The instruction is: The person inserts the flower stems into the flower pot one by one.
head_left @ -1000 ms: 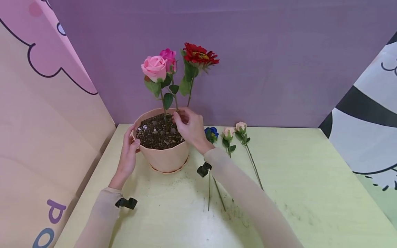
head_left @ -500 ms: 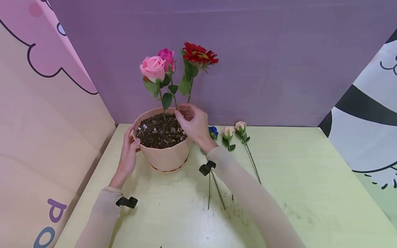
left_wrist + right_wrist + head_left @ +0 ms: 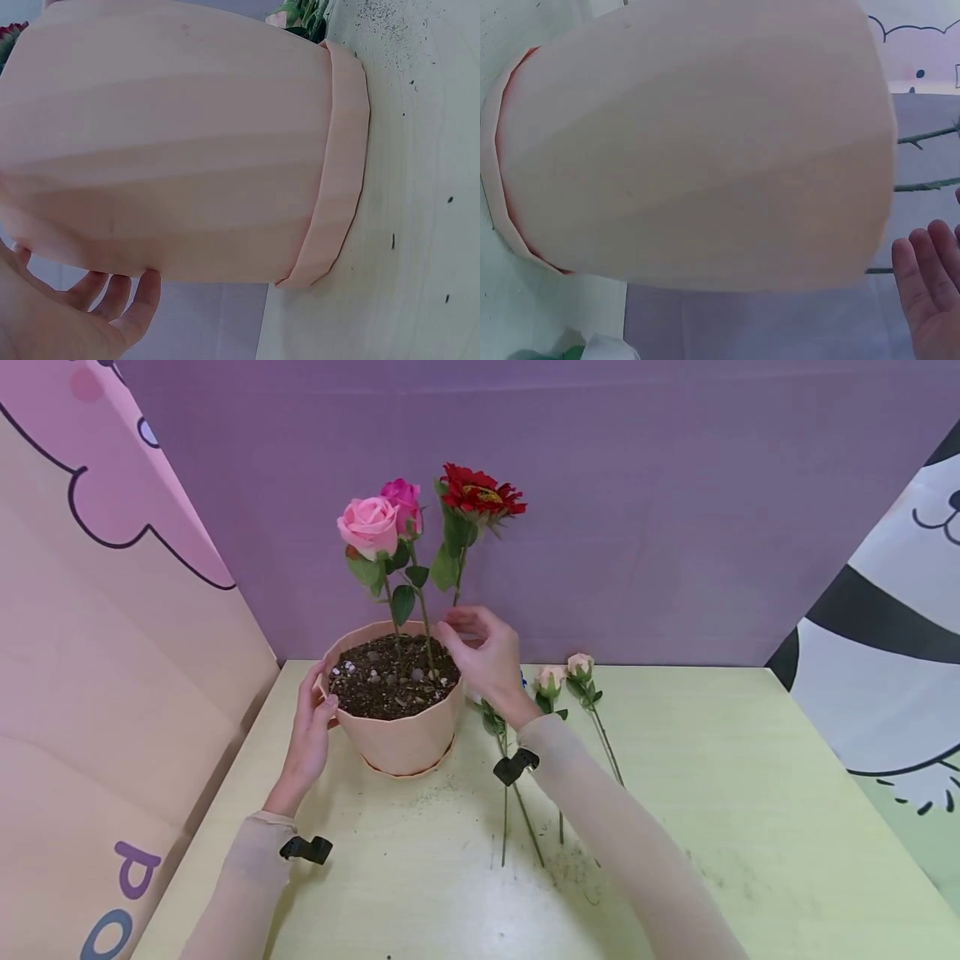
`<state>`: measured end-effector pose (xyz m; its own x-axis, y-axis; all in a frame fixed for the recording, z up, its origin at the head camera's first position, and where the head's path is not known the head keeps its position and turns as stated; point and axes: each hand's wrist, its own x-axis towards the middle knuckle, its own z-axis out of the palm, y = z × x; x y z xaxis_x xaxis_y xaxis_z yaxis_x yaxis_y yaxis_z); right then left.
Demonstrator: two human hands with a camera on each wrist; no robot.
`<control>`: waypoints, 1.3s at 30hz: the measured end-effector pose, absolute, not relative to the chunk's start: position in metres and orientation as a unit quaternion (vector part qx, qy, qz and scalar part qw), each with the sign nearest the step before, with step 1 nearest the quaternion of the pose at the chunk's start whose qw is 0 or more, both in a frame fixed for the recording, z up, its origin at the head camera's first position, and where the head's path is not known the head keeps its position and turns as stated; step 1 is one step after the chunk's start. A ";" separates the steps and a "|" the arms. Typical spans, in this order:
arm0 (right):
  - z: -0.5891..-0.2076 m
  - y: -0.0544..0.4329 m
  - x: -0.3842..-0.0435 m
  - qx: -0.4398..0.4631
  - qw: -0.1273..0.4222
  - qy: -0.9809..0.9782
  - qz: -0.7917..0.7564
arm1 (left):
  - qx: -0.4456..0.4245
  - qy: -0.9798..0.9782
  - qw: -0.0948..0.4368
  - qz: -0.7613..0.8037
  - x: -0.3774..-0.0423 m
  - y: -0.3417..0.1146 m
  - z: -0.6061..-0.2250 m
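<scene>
A peach flowerpot [image 3: 401,743] filled with dark soil [image 3: 378,695] stands at the back left of the table. A light pink rose [image 3: 367,527], a magenta rose [image 3: 406,503] and a red daisy-like flower [image 3: 482,495] stand upright in it. My left hand [image 3: 306,739] holds the pot's left side, thumb near the rim and fingertips against the wall [image 3: 142,289]. Beside the right rim, my right hand [image 3: 491,664] has loosely bent fingers and grips nothing. It is close to the red flower's stem, whose foot is hidden behind that hand.
Right of the pot lie two pale peach roses [image 3: 551,681] and other cut stems [image 3: 528,827], including a blue flower mostly hidden by the right hand. Soil crumbs [image 3: 577,872] dot the table. A purple cloth [image 3: 637,527] hangs behind, and a printed cloth [image 3: 112,693] stands at left.
My right hand has let go of the magenta rose's stem and moved right, uncovering the stem's foot in the soil. My left hand has stayed on the pot.
</scene>
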<state>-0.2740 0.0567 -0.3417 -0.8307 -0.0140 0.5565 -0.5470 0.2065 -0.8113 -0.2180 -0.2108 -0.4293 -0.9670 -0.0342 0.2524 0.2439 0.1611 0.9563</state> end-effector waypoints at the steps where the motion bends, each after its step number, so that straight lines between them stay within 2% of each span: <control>1: -0.341 0.059 -0.274 0.187 0.223 -0.742 0.603 | -0.069 -0.754 0.107 -0.644 -0.218 -0.211 -0.429; 20: -0.323 0.104 -0.264 0.160 0.203 -0.710 0.655 | -0.067 -0.754 0.101 -0.645 -0.218 -0.211 -0.428; 27: -0.330 0.132 -0.263 0.118 0.177 -0.720 0.661 | -0.070 -0.753 0.107 -0.645 -0.219 -0.212 -0.429; 39: -0.349 0.182 -0.267 0.078 0.181 -0.744 0.638 | -0.065 -0.756 0.099 -0.644 -0.218 -0.211 -0.428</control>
<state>-0.2671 0.1817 -0.3494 -0.9222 0.1159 0.3689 -0.3471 0.1726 -0.9218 -0.2179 -0.2105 -0.4282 -0.9721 -0.0297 0.2328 0.2251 0.1631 0.9606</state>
